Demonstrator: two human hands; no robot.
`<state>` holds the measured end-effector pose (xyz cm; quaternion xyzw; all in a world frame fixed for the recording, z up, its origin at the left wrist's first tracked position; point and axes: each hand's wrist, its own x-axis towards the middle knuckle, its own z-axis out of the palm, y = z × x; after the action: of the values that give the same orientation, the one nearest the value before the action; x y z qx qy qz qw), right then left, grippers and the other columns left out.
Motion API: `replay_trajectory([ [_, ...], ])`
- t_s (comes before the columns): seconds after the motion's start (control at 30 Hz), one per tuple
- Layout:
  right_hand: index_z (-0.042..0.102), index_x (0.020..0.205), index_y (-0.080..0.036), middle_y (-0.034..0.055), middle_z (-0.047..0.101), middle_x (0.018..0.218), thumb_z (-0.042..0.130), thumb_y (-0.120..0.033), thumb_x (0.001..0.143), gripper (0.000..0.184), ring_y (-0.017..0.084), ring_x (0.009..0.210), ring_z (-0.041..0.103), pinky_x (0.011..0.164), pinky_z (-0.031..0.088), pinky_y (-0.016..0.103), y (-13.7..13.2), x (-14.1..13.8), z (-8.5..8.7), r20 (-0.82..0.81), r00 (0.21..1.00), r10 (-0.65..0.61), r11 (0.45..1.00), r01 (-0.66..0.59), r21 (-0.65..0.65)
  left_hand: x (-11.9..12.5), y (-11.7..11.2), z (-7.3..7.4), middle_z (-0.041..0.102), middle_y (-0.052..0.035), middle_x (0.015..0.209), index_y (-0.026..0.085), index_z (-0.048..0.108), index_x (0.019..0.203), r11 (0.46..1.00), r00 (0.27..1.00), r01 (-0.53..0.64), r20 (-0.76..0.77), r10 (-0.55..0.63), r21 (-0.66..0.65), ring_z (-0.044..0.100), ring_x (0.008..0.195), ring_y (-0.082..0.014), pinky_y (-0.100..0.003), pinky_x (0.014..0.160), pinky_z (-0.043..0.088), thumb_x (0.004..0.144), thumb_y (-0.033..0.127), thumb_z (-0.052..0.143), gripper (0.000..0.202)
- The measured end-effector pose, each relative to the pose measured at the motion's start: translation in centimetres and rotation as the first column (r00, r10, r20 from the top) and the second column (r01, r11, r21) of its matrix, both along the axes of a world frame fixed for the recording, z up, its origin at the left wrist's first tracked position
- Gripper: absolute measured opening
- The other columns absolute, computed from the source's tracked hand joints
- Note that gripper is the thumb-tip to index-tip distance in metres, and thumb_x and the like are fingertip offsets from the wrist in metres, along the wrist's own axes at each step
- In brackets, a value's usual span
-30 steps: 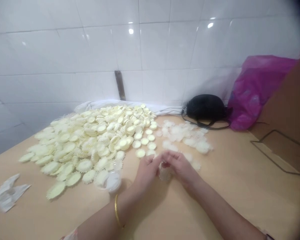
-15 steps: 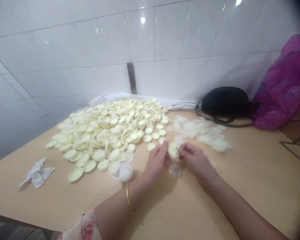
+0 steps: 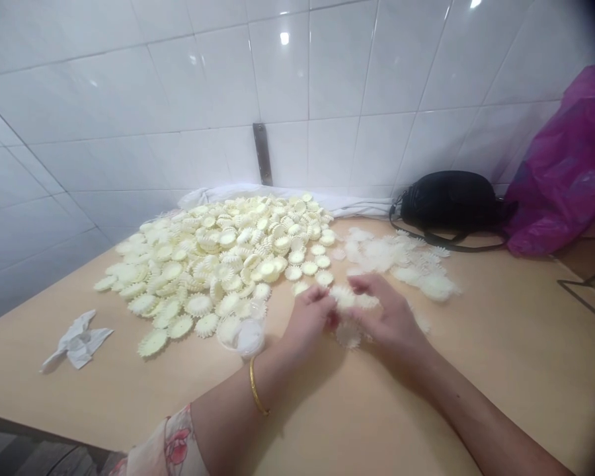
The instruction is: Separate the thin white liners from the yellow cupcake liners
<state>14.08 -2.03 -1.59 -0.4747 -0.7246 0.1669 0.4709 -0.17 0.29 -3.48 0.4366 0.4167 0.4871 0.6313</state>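
Observation:
My left hand (image 3: pixel 308 316) pinches a pale yellow scalloped disc (image 3: pixel 342 296) at its left edge. My right hand (image 3: pixel 394 316) is beside the disc, thumb and forefinger spread apart; another pale patch shows between them, and motion blur hides whether they touch it. Below the hands, a thin white petal-edged piece (image 3: pixel 348 336) lies on the table. Left of my hands spreads a large pile of pale yellow scalloped discs (image 3: pixel 198 305). A small clear plastic tub (image 3: pixel 250 338) with something white in it stands close to my left wrist.
Thin translucent petal-edged pieces (image 3: pixel 381 254) lie behind my right hand. A black bag (image 3: pixel 449 205) with a strap and a pink plastic bag (image 3: pixel 560 192) stand at the back right. Crumpled white tissue (image 3: pixel 79 340) lies on the wooden table (image 3: pixel 143 400) at left. A tiled wall (image 3: pixel 337 73) rises behind.
My right thumb and forefinger have parted from their pinch on the disc. My left hand keeps its pinch in nearly the same place. The view has shifted slightly.

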Motion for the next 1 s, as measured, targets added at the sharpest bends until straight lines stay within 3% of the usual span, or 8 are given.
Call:
replay_trajectory([
  [0.17, 0.057, 0.091, -0.022, 0.0046, 0.058, 0.094, 0.057, -0.024, 0.077, 0.015, 0.02, 0.088, 0.055, 0.078, 0.043, 0.032, 0.1, 0.1, 0.0, 0.036, 0.997, 0.062, 0.997, -0.064, 0.051, 0.0, -0.4, 0.5, 0.048, 0.0027, 0.048, 0.017, 0.043, 0.059, 1.0, 0.998, 0.03, -0.047, -0.03, 0.004, 0.044, 0.045, -0.0077, -0.022, 0.049, 0.033, 0.068, 0.028, 0.062, 0.024],
  [0.3, 0.059, 0.081, -0.02, 0.0042, 0.06, 0.085, 0.05, -0.024, 0.081, 0.01, 0.018, 0.08, 0.056, 0.071, 0.043, 0.03, 0.1, 0.1, 0.1, 0.001, 0.995, 0.098, 0.994, -0.098, -0.044, -0.1, -0.3, 0.9, 0.049, 0.0023, 0.05, 0.016, 0.046, 0.059, 0.999, 0.997, 0.047, -0.068, -0.046, 0.017, 0.045, 0.046, -0.0078, -0.023, 0.05, 0.035, 0.067, 0.038, 0.066, 0.031],
  [0.43, 0.057, 0.069, -0.018, 0.0011, 0.059, 0.069, 0.053, -0.033, 0.079, 0.018, 0.015, 0.065, 0.054, 0.06, 0.041, 0.026, 0.5, 0.1, -0.2, -0.185, 0.981, 0.052, 0.968, -0.095, -0.233, -0.1, -0.4, 1.0, 0.051, 0.002, 0.053, 0.016, 0.049, 0.065, 0.994, 0.993, 0.111, -0.035, -0.111, -0.012, 0.047, 0.046, -0.0085, -0.023, 0.05, 0.036, 0.065, 0.032, 0.067, 0.024],
  [0.6, 0.052, 0.063, -0.018, -0.0029, 0.052, 0.057, 0.059, -0.04, 0.073, 0.025, 0.011, 0.055, 0.048, 0.055, 0.04, 0.024, 1.3, 0.9, 0.1, -0.463, 0.88, -0.107, 0.912, -0.098, -0.397, 0.3, -0.6, 1.4, 0.055, -0.0001, 0.061, 0.015, 0.055, 0.069, 0.996, 0.998, 0.066, -0.017, -0.067, -0.059, 0.049, 0.049, -0.0086, -0.023, 0.051, 0.039, 0.061, 0.012, 0.062, 0.011],
  [0.7, 0.053, 0.061, -0.019, -0.0024, 0.052, 0.056, 0.06, -0.039, 0.071, 0.024, 0.012, 0.056, 0.048, 0.058, 0.041, 0.027, 2.1, 2.4, 0.2, -0.425, 0.884, -0.198, 0.937, 0.043, -0.346, 0.2, -0.5, 1.5, 0.056, -0.0008, 0.064, 0.014, 0.058, 0.073, 0.994, 0.998, 0.02, -0.054, -0.026, -0.104, 0.05, 0.053, -0.0089, -0.024, 0.053, 0.04, 0.06, 0.009, 0.06, 0.014],
  [0.83, 0.064, 0.07, -0.019, 0.0031, 0.06, 0.073, 0.056, -0.032, 0.071, 0.015, 0.02, 0.076, 0.054, 0.074, 0.042, 0.035, 3.5, 4.8, -1.0, -0.121, 0.922, -0.368, 0.93, 0.361, -0.073, 0.0, -0.2, 1.0, 0.056, -0.0004, 0.067, 0.015, 0.059, 0.084, 0.991, 0.998, 0.02, -0.06, -0.028, -0.131, 0.05, 0.051, -0.0082, -0.024, 0.053, 0.04, 0.061, 0.013, 0.065, 0.023],
  [0.93, 0.067, 0.082, -0.019, 0.0071, 0.062, 0.087, 0.054, -0.029, 0.072, 0.019, 0.024, 0.09, 0.053, 0.084, 0.039, 0.039, 4.1, 5.8, -1.8, 0.046, 0.913, -0.406, 0.914, 0.406, -0.001, -0.1, -0.1, 0.5, 0.055, -0.0002, 0.065, 0.016, 0.058, 0.08, 0.99, 0.996, 0.059, -0.052, -0.066, -0.126, 0.051, 0.051, -0.0091, -0.025, 0.054, 0.041, 0.062, 0.018, 0.067, 0.02],
  [1.0, 0.067, 0.082, -0.018, 0.0076, 0.062, 0.088, 0.051, -0.028, 0.075, 0.02, 0.023, 0.089, 0.054, 0.081, 0.04, 0.038, 3.8, 5.6, -1.6, 0.021, 0.913, -0.408, 0.913, 0.407, 0.03, 0.0, -0.1, 0.5, 0.052, 0.0008, 0.061, 0.015, 0.056, 0.072, 0.992, 0.995, 0.059, -0.077, -0.068, -0.112, 0.05, 0.051, -0.0092, -0.025, 0.055, 0.041, 0.063, 0.021, 0.068, 0.016],
])
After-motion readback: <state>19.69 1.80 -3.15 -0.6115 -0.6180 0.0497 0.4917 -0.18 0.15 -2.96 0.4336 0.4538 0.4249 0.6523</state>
